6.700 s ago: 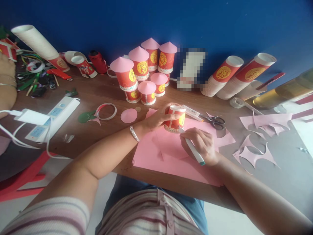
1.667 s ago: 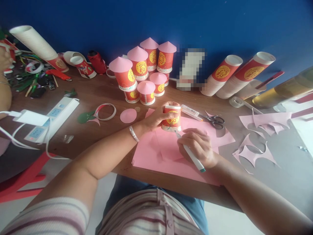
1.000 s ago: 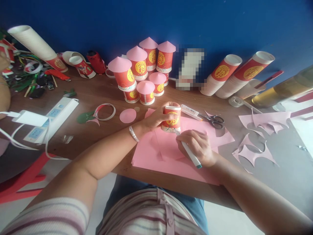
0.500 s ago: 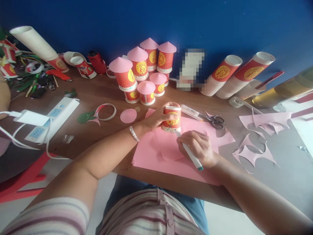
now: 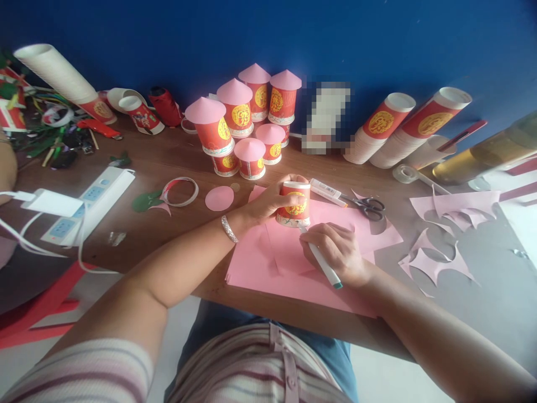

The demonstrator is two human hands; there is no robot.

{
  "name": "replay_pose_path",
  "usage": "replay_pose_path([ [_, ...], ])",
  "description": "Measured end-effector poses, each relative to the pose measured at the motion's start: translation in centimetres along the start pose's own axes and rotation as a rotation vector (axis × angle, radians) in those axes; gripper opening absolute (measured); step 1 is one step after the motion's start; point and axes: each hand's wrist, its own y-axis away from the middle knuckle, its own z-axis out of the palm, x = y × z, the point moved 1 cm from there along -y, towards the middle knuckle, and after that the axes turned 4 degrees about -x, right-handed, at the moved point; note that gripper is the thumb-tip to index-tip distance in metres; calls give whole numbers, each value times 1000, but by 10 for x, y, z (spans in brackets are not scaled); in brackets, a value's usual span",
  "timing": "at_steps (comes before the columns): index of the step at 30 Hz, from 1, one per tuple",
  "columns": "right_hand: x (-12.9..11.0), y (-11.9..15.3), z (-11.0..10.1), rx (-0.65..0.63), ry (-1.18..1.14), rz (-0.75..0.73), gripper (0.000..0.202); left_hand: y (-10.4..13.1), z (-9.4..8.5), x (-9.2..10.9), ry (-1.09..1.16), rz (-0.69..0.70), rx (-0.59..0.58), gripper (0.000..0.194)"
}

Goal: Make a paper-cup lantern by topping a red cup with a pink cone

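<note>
Cup [image 5: 294, 204], red with a gold emblem, stands upside down on the pink paper [image 5: 268, 268]. Left hand [image 5: 268, 202] wraps its side; right hand [image 5: 335, 252] pinches a pen [image 5: 323, 263], tip apparently at the rim. A loose hold could let the cup slide, skewing the line.

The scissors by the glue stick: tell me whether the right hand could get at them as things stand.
Probably yes. The scissors lie open to view on the pink paper, just beyond the right hand, nothing between. But that hand is holding a marker, so it isn't free.
</note>
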Motion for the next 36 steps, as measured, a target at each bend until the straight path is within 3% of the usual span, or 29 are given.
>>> replay_pose_path([
  [18,4,0,-2,116,8,36,25,1,2,3,95,24,2,43],
  [24,6,0,-3,105,25,44,25,1,-2,-1,123,4,-33,50],
  [36,6,1,-1,66,3,30,24,4,3,4,46,-22,-18,41],
])
